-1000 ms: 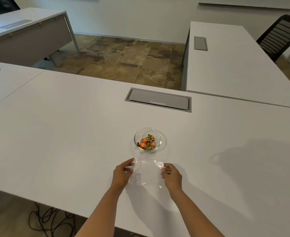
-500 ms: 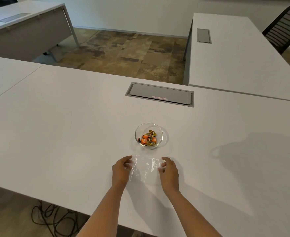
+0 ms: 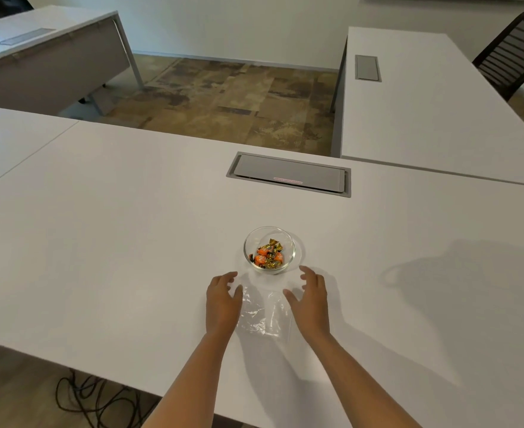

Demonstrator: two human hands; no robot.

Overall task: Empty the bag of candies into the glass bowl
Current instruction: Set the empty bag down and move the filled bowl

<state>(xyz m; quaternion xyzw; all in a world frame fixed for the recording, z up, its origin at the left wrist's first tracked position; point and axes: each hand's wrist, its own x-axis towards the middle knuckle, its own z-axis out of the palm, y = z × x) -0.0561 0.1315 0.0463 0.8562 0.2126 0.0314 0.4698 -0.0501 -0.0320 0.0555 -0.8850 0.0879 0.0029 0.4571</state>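
I see the glass bowl [image 3: 269, 250] standing on the white desk [image 3: 115, 242], with orange and gold wrapped candies [image 3: 269, 254] heaped inside it. Just in front of it the clear plastic bag [image 3: 262, 313] lies flat and empty on the desk. My left hand [image 3: 223, 302] rests at the bag's left edge, fingers spread and loose; my right hand [image 3: 311, 299] is at its right edge, fingers splayed, gripping nothing. A grey cable hatch [image 3: 288, 174] sits beyond the bowl.

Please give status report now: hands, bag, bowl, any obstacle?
Left hand and right hand open, flanking the bag. Bag flat on table, looks empty. Candies in glass bowl. No obstacle.
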